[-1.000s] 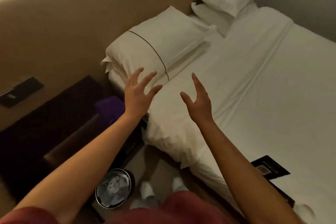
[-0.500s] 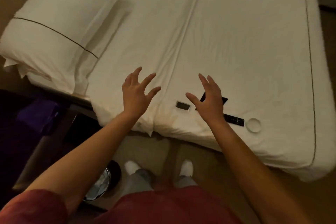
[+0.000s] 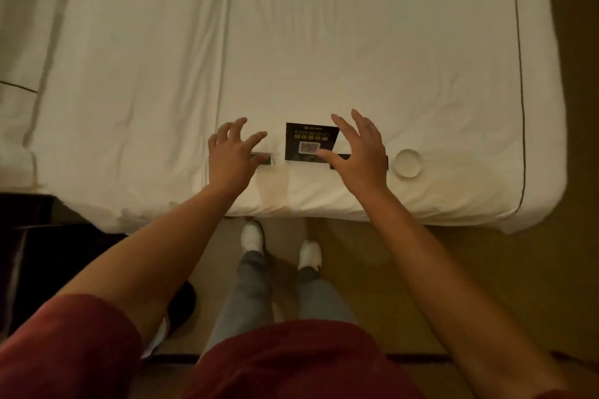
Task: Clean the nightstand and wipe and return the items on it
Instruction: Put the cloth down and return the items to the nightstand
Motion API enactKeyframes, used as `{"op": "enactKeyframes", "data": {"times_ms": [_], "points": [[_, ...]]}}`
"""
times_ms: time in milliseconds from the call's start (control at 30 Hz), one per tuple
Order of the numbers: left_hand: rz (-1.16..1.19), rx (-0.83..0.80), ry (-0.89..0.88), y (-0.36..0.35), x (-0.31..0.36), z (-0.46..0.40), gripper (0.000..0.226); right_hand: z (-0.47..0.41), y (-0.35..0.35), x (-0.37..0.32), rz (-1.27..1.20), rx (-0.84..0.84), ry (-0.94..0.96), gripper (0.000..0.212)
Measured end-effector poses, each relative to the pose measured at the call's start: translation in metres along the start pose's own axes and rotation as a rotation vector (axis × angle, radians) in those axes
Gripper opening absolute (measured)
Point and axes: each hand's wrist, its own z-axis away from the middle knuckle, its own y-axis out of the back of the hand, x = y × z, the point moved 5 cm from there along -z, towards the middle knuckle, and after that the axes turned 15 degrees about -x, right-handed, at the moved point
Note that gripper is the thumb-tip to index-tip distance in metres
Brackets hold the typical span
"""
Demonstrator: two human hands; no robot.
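On the white bed (image 3: 324, 42), near its front edge, lie a black card with a printed code (image 3: 309, 139), a small dark flat item (image 3: 262, 159), a black remote mostly hidden under my right hand, and a round white dish (image 3: 407, 164). My left hand (image 3: 231, 155) hovers open over the small dark item, fingers spread. My right hand (image 3: 359, 152) hovers open over the card's right edge and the remote. Neither hand holds anything.
The dark nightstand (image 3: 29, 256) stands at the lower left beside the bed. A dark waste bin (image 3: 184, 304) shows just behind my left forearm. My white shoes (image 3: 252, 236) are on the beige carpet at the bed's edge.
My view has swung right from the pillows and nightstand to the bed's front edge. Both open hands have come down closer over the items lying on the sheet.
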Motion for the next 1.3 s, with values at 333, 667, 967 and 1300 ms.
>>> {"op": "enactKeyframes", "data": {"times_ms": [333, 667, 967, 1300], "points": [[-0.240, -0.255, -0.201, -0.071, -0.041, -0.064, 0.053, -0.062, -0.041, 0.023, 0.135, -0.028, -0.018, 0.057], [-0.159, -0.208, -0.320, -0.080, -0.054, -0.086, 0.032, -0.076, -0.050, 0.019, 0.034, -0.094, -0.007, 0.023], [-0.039, -0.042, -0.290, -0.042, -0.079, -0.059, 0.029, -0.090, -0.032, -0.021, -0.127, -0.139, 0.100, 0.021], [0.099, 0.150, 0.106, 0.018, -0.188, 0.050, 0.031, -0.110, -0.054, -0.179, -0.032, -0.336, 0.494, 0.019]]}}
